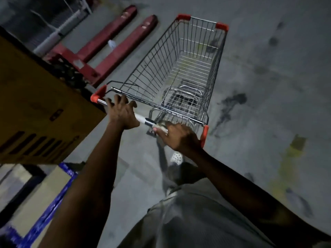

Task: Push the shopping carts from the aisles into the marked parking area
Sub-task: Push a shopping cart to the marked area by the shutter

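Cart (pixel 154 58) is held by its handle (pixel 141 120), which is gripped by the right hand (pixel 180 139), fingers curled round it, and pressed by the left hand (pixel 121 114), fingers spread.

The right hand (pixel 179 138) wraps over the right end of the handle (pixel 143 119) of the cart (pixel 179 68) and hides it, and it is unclear whether the left hand (pixel 121 113) closes round the bar or only arches over it. A yellow box (pixel 35 113), cut off by the left edge, covers the head of the red pallet truck (pixel 107 51). The blue-edged stack (pixel 44 203) and the shoe (pixel 176 157) are blurred past detail.
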A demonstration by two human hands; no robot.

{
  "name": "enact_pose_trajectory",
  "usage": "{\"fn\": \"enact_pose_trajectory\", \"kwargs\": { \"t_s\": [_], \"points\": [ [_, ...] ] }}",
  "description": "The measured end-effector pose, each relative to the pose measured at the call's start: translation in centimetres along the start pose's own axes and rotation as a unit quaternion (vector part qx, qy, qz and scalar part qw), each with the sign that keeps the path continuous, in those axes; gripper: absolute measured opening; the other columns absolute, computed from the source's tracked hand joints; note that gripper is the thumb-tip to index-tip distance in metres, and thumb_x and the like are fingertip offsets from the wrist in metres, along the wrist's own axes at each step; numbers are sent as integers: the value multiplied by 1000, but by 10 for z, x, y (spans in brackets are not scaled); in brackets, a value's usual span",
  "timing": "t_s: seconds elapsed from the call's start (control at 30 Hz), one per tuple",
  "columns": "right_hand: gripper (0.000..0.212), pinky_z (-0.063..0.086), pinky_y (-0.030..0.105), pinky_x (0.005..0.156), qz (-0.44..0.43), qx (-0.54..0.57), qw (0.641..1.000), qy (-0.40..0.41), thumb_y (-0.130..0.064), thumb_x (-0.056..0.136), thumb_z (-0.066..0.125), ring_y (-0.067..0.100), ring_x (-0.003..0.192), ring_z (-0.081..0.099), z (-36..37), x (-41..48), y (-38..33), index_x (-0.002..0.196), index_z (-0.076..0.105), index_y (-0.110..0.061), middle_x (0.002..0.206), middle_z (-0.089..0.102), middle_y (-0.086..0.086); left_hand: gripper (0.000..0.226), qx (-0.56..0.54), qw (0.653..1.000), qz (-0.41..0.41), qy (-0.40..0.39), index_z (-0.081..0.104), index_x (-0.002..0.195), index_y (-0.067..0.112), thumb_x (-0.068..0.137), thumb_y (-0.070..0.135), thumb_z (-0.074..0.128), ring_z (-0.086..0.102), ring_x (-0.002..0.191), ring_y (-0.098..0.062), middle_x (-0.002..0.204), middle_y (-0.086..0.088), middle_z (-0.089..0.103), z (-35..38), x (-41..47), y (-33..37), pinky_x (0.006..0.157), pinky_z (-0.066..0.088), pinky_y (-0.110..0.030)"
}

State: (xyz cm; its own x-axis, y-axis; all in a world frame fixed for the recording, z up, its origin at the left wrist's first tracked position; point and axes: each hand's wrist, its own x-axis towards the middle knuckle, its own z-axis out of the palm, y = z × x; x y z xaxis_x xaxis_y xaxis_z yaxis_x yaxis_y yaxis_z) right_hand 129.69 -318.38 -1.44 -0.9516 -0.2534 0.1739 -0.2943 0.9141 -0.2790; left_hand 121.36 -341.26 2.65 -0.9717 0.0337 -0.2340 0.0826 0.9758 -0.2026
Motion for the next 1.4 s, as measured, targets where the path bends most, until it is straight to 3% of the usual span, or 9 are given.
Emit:
{"fn": "enact_pose_trajectory", "kwargs": {
  "t_s": [0.13,0.23,0.33,0.57,0.77,1.03,1.17,1.27,1.4],
  "points": [
    [57,35,27,45,34,-49,994,93,-68,102,43,15,44,51,31,70,-9,71,63,-24,52,50,-5,75,-20,999,16,36,61,130,28,60,46,80,35,129,-36,129,-12,50,-7,77,-34,113,17,-57],
    [56,42,29,50,19,12,998,64,-68,103,42,20,53,54,32,128,-10,82,65,-21,61,56,0,81,-24,999,11,42,56,135,25,60,42,83,37,127,-36,131,-15,49,-18,135,-50,113,20,-55],
    [64,53,34,62,81,63,994,-32,-75,100,28,25,71,65,33,186,-11,100,64,-22,81,67,3,82,-11,999,24,46,55,135,24,61,39,84,38,125,-37,131,-17,48,-29,196,-62,113,23,-56],
    [50,26,24,50,56,61,992,90,-58,103,49,21,48,56,46,300,-1,87,66,-14,61,59,2,87,8,998,50,34,51,139,26,61,40,86,37,128,-39,133,-18,46,-53,332,-84,116,21,-58],
    [63,42,31,48,113,19,986,119,-64,104,31,31,52,63,66,407,22,90,64,-13,63,62,8,86,13,993,103,51,51,140,25,62,38,85,39,129,-40,137,-19,47,-80,457,-93,117,18,-64],
    [64,34,27,46,222,-129,954,156,-68,102,33,23,45,55,90,583,63,79,67,-19,53,56,3,85,-7,982,169,83,44,139,10,66,34,81,42,128,-42,134,-21,50,-123,652,-95,117,20,-62],
    [63,33,27,46,242,-111,954,137,-69,103,36,20,44,54,99,655,95,86,70,-19,53,54,0,79,24,975,210,71,48,139,13,71,43,76,39,136,-39,131,-16,55,-150,736,-87,118,14,-63],
    [61,49,30,54,307,-109,940,103,-73,97,46,25,53,66,97,708,108,97,73,-18,61,67,3,61,58,963,257,55,62,122,11,75,47,73,48,127,-39,119,-15,64,-168,794,-83,117,19,-57],
    [67,49,32,62,355,-96,926,87,-77,95,44,29,64,71,96,775,129,100,73,-17,71,72,7,47,87,949,300,43,72,108,16,73,48,73,59,108,-33,104,-9,70,-189,877,-71,112,32,-47]
  ]
}}
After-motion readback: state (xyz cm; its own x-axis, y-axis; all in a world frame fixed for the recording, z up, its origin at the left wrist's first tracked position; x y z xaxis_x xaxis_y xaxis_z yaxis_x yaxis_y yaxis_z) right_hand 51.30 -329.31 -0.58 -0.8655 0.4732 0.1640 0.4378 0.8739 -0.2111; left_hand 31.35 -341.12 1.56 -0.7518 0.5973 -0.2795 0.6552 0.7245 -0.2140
